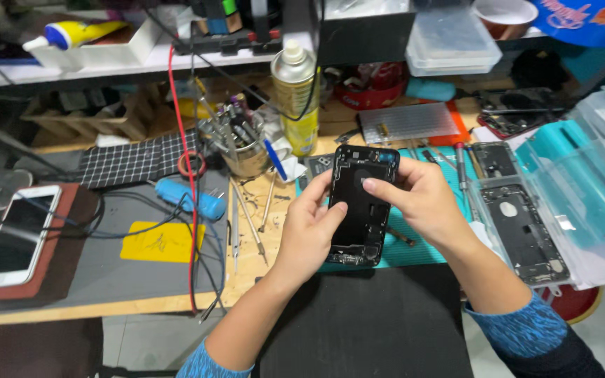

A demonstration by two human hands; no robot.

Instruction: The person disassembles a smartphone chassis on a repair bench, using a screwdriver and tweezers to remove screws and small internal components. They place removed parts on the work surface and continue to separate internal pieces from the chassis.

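Holding a black phone shell (pixel 362 206) upright over the front edge of the bench (pixel 141 304), both hands work together. The left hand (pixel 309 227) has its grip closed around the shell's left side, thumb lying on the open inner face. The right hand (pixel 418 199) pinches the shell's upper right edge, thumb pressed on the inside near the top. A teal mat (pixel 414 248) lies just behind the shell. Toward the right edge of the bench sit two more opened phone shells (pixel 519 227) on clear plastic. A white phone (pixel 15 234) rests near the left edge. Farther back, a cup of tools (pixel 243 143) stands beside a yellow spray can (pixel 297 94).
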